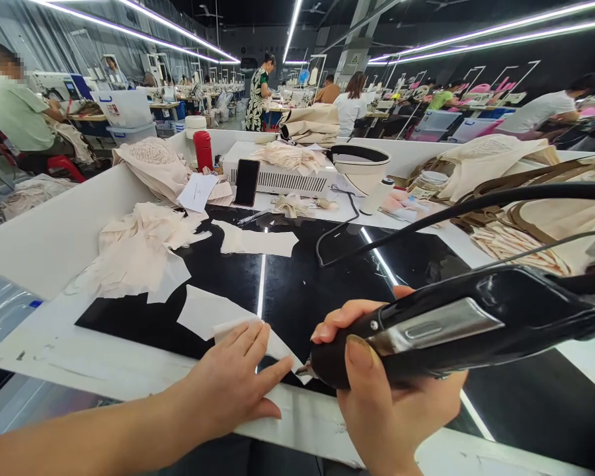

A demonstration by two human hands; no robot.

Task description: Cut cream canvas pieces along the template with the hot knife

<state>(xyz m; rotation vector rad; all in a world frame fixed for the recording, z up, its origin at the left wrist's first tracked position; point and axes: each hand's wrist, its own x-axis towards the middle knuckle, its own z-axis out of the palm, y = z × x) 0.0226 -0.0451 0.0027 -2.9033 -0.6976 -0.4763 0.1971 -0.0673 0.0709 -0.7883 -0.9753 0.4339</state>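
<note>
My right hand (pixel 391 390) is wrapped round a black corded hand tool (pixel 426 330) with a silver lever or plate along its side. The tool's narrow metal tip touches the right end of a pale, long fabric piece (pixel 205 309) near the front edge of the black glossy board (pixel 322 297). Across that piece my left hand (pixel 242 370) lies flat, its fingers stretched out and pressing the cloth down. Part of the fabric is covered by these fingers. Another cut fabric piece (pixel 258 239) rests farther back on the board.
At left lies a heap of beige fabric (pixel 139 248). Behind the board stand a phone (pixel 246 182), a red bottle (pixel 203 151), a white vented box (pixel 282 177) and a white bottle (pixel 377 197). The tool's thick cable (pixel 476 210) runs off right. Several people work at machines beyond.
</note>
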